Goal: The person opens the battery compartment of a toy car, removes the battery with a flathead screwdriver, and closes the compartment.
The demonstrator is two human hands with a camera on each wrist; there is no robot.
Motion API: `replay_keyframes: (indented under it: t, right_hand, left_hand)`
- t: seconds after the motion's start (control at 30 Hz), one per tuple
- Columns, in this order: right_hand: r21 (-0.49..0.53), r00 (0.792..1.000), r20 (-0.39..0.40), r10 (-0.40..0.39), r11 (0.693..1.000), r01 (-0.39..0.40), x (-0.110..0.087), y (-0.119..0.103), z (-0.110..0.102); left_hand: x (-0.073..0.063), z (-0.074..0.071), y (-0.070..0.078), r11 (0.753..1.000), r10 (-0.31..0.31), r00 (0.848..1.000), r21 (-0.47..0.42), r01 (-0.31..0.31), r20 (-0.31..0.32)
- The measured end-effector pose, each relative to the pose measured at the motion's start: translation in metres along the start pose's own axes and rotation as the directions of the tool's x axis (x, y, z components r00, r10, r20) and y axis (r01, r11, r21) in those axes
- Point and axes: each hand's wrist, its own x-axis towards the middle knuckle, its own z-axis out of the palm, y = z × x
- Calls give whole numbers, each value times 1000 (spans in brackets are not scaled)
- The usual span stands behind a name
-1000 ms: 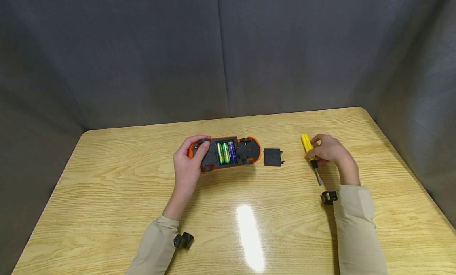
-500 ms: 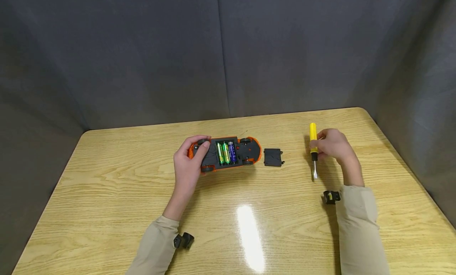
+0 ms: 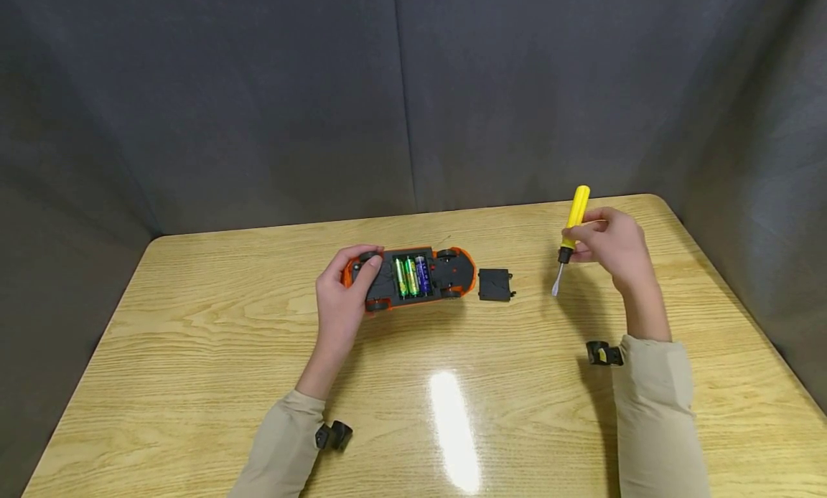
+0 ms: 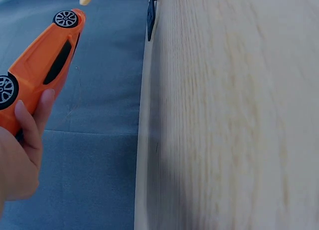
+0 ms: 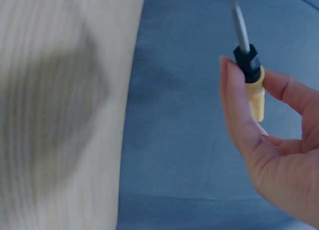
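My left hand grips one end of an orange toy car, held underside up with the thumb across its black base. Two green batteries and one purple battery lie in its uncovered compartment. In the left wrist view the car's orange side and two wheels show, with fingers against the body. Over the right part of the table, my right hand pinches a yellow-handled flathead screwdriver between thumb and fingers. Its metal tip slants down to the left, apparently above the wood, as the right wrist view also suggests.
A black battery cover lies on the wooden table just right of the car. Dark grey curtains stand behind the table and along both sides. Each wrist carries a small black camera.
My right hand has raised the screwdriver and carried it away towards the far edge, while its tip swung from lower right to lower left. The left hand and car have barely moved.
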Motion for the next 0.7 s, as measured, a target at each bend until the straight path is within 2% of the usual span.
replay_keyframes:
  t: [0.23, 0.33, 0.5, 0.7]
  right_hand:
    - [98, 996, -63, -64, 993, 70, -8, -17, 2]
    - [181, 994, -83, -67, 980, 81, -11, -21, 3]
    - [393, 990, -115, -76, 912, 116, -15, -29, 9]
    - [506, 983, -150, -108, 846, 170, -18, -37, 16]
  left_hand:
    - [1, 0, 0, 1000, -8, 1000, 20, 8, 4]
    - [1, 0, -1, 1000, -7, 1000, 14, 7, 5]
    - [1, 0, -2, 1000, 1, 1000, -6, -1, 11]
    - [1, 0, -3, 1000, 3, 1000, -8, -3, 14]
